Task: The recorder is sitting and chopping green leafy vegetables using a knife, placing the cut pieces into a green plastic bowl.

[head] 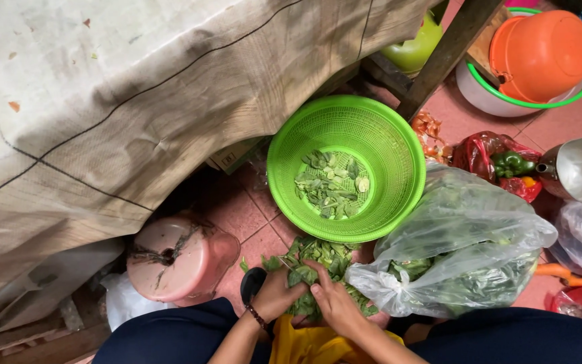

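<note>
My left hand (274, 295) and my right hand (335, 303) are both closed around a bunch of green leafy stems (318, 259) held low between my knees. Just beyond the bunch stands a bright green plastic colander (392, 131) on the tiled floor, with several plucked green leaves (331, 183) lying in its bottom. To the right of my hands lies a clear plastic bag (459, 229) stuffed with more leafy greens, its knotted end close to my right hand.
A pink upturned plastic stool (180, 256) sits left of my hands. A cloth-draped table (136, 101) fills the upper left. At right are a red bag with green peppers (506, 165), a metal pot (577, 168), an orange bowl (540, 54) and a carrot (557, 271).
</note>
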